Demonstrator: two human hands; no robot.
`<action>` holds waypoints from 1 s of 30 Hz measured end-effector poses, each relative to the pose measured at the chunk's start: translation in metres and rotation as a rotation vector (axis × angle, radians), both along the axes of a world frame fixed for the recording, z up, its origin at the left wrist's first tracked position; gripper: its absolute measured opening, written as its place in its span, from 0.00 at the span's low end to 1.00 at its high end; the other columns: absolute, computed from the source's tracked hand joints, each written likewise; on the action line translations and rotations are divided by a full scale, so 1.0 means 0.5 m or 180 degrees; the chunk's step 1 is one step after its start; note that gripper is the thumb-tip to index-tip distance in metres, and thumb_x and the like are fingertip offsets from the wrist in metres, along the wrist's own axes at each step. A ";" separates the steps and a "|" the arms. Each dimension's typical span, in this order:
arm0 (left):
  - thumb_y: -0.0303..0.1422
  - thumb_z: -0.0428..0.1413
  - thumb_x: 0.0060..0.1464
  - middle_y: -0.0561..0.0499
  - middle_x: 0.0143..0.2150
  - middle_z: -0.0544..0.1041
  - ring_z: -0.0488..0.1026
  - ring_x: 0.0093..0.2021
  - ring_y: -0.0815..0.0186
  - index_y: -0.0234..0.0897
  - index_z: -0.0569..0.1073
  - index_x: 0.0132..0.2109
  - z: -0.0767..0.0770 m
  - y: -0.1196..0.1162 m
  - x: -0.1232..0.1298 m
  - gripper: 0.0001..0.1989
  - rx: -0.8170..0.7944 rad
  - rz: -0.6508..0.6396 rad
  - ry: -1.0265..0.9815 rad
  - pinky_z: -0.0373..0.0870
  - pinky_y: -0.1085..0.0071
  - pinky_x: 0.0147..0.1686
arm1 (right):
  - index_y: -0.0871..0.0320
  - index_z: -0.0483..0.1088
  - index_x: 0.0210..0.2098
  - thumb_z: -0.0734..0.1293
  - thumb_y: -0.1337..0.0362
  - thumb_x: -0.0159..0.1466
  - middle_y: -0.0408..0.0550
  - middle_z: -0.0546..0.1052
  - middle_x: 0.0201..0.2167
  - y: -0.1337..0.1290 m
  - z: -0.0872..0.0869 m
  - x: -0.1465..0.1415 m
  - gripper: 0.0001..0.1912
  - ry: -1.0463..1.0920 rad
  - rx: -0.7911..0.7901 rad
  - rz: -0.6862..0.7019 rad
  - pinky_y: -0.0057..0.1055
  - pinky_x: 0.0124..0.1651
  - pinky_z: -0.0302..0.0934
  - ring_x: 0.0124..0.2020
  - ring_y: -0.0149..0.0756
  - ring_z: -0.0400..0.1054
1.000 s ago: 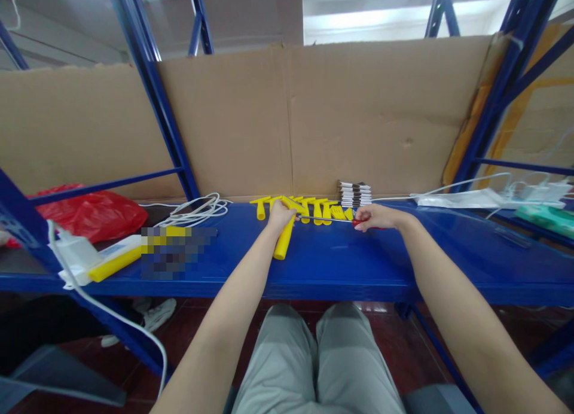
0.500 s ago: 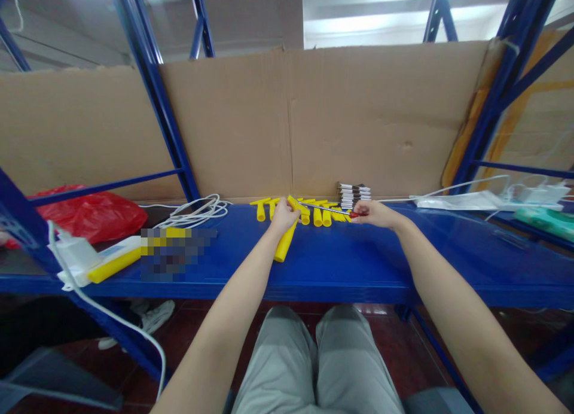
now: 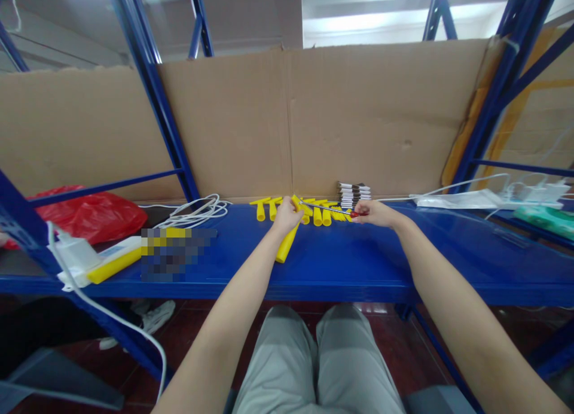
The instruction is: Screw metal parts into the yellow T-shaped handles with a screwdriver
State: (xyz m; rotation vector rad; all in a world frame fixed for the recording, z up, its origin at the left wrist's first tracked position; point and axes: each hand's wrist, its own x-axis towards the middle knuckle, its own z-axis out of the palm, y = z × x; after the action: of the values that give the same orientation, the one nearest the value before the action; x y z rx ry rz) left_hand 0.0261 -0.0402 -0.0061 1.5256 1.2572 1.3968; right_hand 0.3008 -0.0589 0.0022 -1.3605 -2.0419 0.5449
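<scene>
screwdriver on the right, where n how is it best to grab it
Probably by the red handle, coming from the right, where the right hand holds it. The thin metal shaft runs left from the handle toward the yellow piece in the left hand, so a grip at the handle end should leave the shaft free.

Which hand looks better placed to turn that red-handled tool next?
Probably the right hand: it holds the red-handled tool by its handle, while the left hand is occupied holding a yellow piece.
</scene>
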 end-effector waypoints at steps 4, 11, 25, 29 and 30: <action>0.19 0.59 0.45 0.55 0.28 0.74 0.73 0.26 0.70 0.39 0.62 0.36 -0.001 0.000 0.000 0.17 0.0014 0.0006 0.0002 0.67 0.77 0.27 | 0.55 0.63 0.27 0.72 0.55 0.47 0.44 0.76 0.27 -0.002 0.002 -0.001 0.16 0.0005 -0.0005 -0.0011 0.32 0.36 0.65 0.32 0.37 0.70; 0.19 0.59 0.45 0.55 0.28 0.73 0.73 0.26 0.70 0.39 0.61 0.36 -0.002 0.002 -0.003 0.16 0.0096 0.0071 0.0174 0.66 0.78 0.26 | 0.55 0.62 0.26 0.72 0.57 0.47 0.45 0.76 0.28 0.000 0.002 0.001 0.15 0.0108 -0.0109 0.0025 0.33 0.38 0.65 0.33 0.37 0.71; 0.20 0.58 0.47 0.53 0.32 0.75 0.75 0.30 0.68 0.38 0.61 0.37 -0.019 0.025 -0.006 0.15 0.0391 0.0084 0.0537 0.73 0.71 0.33 | 0.54 0.62 0.26 0.71 0.57 0.46 0.43 0.75 0.26 0.008 -0.003 0.006 0.15 0.0169 -0.0024 0.0138 0.33 0.36 0.65 0.31 0.37 0.70; 0.20 0.59 0.47 0.52 0.32 0.75 0.76 0.32 0.67 0.38 0.61 0.38 -0.021 0.026 -0.006 0.16 0.0403 0.0050 0.0495 0.73 0.71 0.34 | 0.54 0.62 0.26 0.71 0.57 0.46 0.43 0.75 0.25 0.008 -0.004 0.005 0.14 0.0121 0.0014 0.0126 0.33 0.35 0.64 0.30 0.36 0.70; 0.20 0.59 0.47 0.52 0.33 0.75 0.76 0.32 0.67 0.38 0.61 0.38 -0.021 0.027 -0.006 0.16 0.0406 0.0036 0.0480 0.73 0.70 0.35 | 0.55 0.62 0.26 0.71 0.58 0.47 0.43 0.74 0.25 0.008 -0.004 0.005 0.14 0.0101 0.0032 0.0107 0.33 0.36 0.64 0.30 0.36 0.69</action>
State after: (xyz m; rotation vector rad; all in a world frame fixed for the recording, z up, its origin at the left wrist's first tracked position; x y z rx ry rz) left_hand 0.0229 -0.0269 -0.0167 1.7406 1.2887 1.4144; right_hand 0.3031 -0.0551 0.0004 -1.3059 -2.0425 0.5665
